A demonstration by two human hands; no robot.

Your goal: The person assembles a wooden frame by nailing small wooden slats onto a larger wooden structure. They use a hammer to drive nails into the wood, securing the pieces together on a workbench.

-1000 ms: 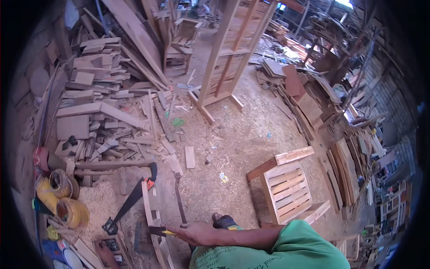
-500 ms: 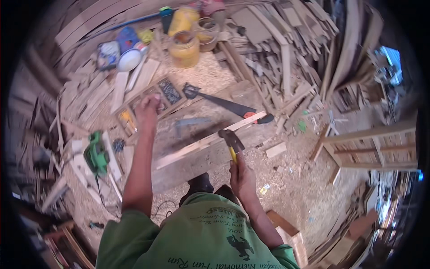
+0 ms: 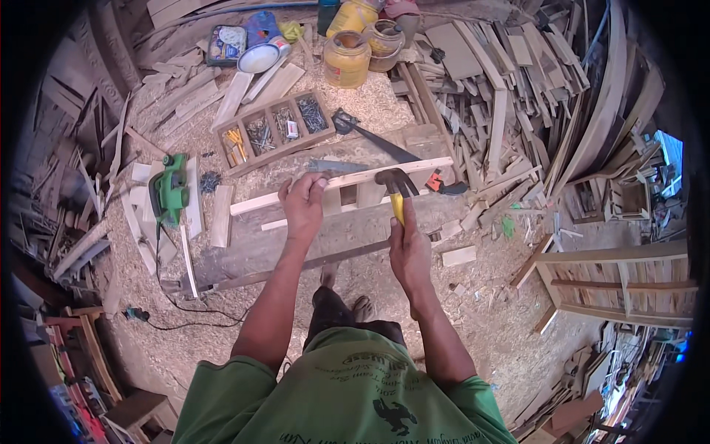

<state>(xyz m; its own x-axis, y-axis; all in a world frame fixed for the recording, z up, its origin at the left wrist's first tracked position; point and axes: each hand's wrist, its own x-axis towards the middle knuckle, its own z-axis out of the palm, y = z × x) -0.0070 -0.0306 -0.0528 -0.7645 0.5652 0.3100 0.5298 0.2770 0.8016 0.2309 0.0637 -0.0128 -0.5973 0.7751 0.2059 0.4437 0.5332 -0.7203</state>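
Note:
My right hand (image 3: 410, 255) grips a claw hammer (image 3: 400, 198) by its yellow handle, the dark head up beside a long pale wooden strip (image 3: 270, 200). At the strip's near side is my left hand (image 3: 303, 206), closed, its thumb and fingertips pinched at the top edge; what sits between them is too small to make out. A second thin strip (image 3: 275, 224) runs nearer me, with short crosspieces (image 3: 370, 194) between the two. All this rests on a worn wooden bench (image 3: 340, 235). Beyond lies a divided wooden box (image 3: 253, 154) of nails and yellow sticks.
A handsaw (image 3: 384, 144) with a black and orange handle lies behind the strip. To the left is a green power planer (image 3: 170, 191) with its cord. Yellow jars (image 3: 346, 63) stand at the back, a scrap-wood pile (image 3: 481, 81) to their right, a wooden frame (image 3: 614, 285) far right.
My left hand has come from over the nail box to the long strip, nearer and to the right. The hammer stays in my right hand, and the strip looks raised on edge.

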